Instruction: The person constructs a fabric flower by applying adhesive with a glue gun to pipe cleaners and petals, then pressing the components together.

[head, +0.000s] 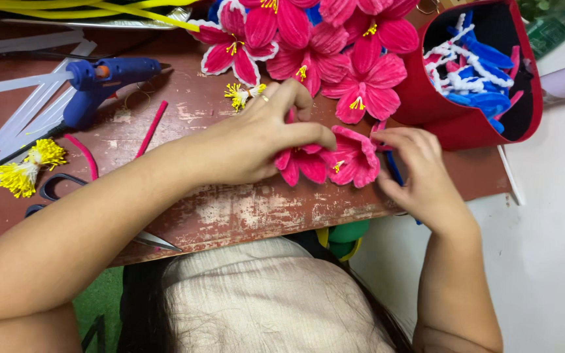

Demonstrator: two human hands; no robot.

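My left hand [263, 134] pinches a pink pipe-cleaner flower [305, 165] that lies on the worn brown table [230, 209]. A second pink flower [356, 157] with a yellow centre sits right beside it, and my right hand [416, 170] grips its outer petal edge. A blue stem piece [394, 168] shows under my right fingers. Just behind my hands lies a cluster of finished pink flowers [335, 46] with yellow stamens.
A red container [456, 121] with blue, white and pink pipe cleaners stands at the right. A blue glue gun [99, 82], white strips [27, 104], pink pipe cleaners [152, 127], yellow stamen bundles [31, 167] and scissors [53, 189] lie left. The table edge runs near my body.
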